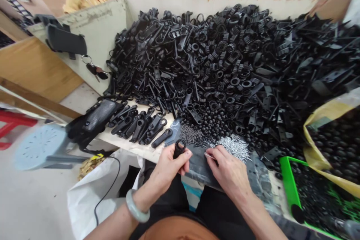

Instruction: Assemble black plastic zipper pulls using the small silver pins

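Observation:
My left hand (168, 163), with a pale bangle on its wrist, is closed around a black plastic part (179, 147) whose ringed end points up. At the front edge of the work surface, my right hand (229, 168) pinches a thin metal pin (208, 155) between thumb and fingertips. Just beyond it lies a heap of silver pins (235, 147). Small dark cylindrical pieces (191, 135) and round black beads (215, 122) are spread behind the hands. To the left, several black lever-shaped parts with ring ends (143, 125) lie in a row.
A large mound of black plastic parts (197, 52) fills the walled bench. At right are a green tray (288, 180) and a yellow-edged sack (315, 120) of black balls. A black mesh pouch (101, 114), keys (97, 71) and a blue stool (39, 146) are at left.

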Demonstrator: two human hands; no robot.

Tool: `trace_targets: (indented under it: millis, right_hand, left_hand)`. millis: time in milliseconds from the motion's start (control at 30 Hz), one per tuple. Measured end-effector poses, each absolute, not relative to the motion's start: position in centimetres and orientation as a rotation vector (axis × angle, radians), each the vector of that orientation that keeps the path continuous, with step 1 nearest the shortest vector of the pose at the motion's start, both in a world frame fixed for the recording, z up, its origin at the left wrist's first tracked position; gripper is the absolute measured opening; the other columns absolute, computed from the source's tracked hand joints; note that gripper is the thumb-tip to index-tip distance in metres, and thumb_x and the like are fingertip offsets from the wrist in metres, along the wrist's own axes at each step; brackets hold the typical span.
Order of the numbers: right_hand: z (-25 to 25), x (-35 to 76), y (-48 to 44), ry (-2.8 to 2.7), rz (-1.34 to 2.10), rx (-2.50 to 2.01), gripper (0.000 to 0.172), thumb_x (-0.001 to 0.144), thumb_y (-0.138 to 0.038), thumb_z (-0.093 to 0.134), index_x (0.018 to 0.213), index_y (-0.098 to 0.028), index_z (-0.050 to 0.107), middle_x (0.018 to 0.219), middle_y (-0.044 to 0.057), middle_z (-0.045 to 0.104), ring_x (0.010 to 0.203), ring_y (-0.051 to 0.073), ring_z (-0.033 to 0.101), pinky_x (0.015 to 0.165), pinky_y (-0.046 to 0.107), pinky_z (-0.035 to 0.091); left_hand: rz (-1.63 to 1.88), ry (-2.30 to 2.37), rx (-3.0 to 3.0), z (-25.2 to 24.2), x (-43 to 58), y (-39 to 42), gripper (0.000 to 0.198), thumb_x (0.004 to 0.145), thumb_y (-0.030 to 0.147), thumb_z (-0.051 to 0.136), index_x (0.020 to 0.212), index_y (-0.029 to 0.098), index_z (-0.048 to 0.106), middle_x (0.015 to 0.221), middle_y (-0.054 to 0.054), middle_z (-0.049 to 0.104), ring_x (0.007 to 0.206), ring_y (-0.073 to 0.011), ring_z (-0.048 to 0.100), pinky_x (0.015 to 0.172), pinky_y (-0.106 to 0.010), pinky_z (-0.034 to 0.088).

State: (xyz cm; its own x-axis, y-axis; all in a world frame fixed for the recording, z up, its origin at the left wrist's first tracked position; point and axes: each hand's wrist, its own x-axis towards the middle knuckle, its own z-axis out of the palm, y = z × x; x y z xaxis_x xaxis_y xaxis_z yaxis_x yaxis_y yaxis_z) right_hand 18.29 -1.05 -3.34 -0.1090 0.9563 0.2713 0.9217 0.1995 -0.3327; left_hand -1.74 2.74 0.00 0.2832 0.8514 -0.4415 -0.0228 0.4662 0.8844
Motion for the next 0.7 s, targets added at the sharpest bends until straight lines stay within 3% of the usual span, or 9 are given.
trace_targets:
  millis: [133, 367, 700]
  right_hand:
    - [-3.2, 18.5, -1.1, -1.967, 0.239, -1.745, 0.036, 0.107, -0.037, 0.044, 0.094, -0.023, 0.074, 0.082, 0.005, 0.071, 0.066, 0.016, 0.067, 0.056, 0.027, 0.043]
    - [-0.4, 17.5, -1.1, -1.506, 0.914, -1.44, 0.03, 0.099, -0.045, 0.061, 0.09, -0.021, 0.077, 0.076, 0.003, 0.067, 0.061, 0.016, 0.058, 0.056, 0.026, 0.046]
    - [0.2, 17.2, -1.2, -1.601, 0.975, -1.3, 0.026, 0.102, -0.039, 0.06, 0.09, -0.023, 0.076, 0.079, 0.004, 0.068, 0.072, 0.018, 0.064, 0.066, 0.028, 0.05]
  left_hand:
    - [0.705, 1.083, 0.809, 0.1, -1.7, 2.4, 0.036, 0.081, 0.047, 0.077, 0.084, 0.016, 0.06, 0.054, 0.004, 0.059, 0.043, -0.0064, 0.045, 0.043, -0.017, 0.034]
    - [0.672, 1.015, 0.843, 0.0, -2.0, 1.6, 0.039, 0.084, 0.052, 0.077, 0.087, 0.015, 0.062, 0.054, 0.004, 0.059, 0.044, -0.0061, 0.046, 0.043, -0.016, 0.034]
    - [0.642, 0.994, 0.824, 0.8, -1.4, 1.3, 0.043, 0.078, 0.055, 0.081, 0.082, 0.017, 0.059, 0.051, 0.005, 0.057, 0.042, -0.0064, 0.043, 0.042, -0.018, 0.03]
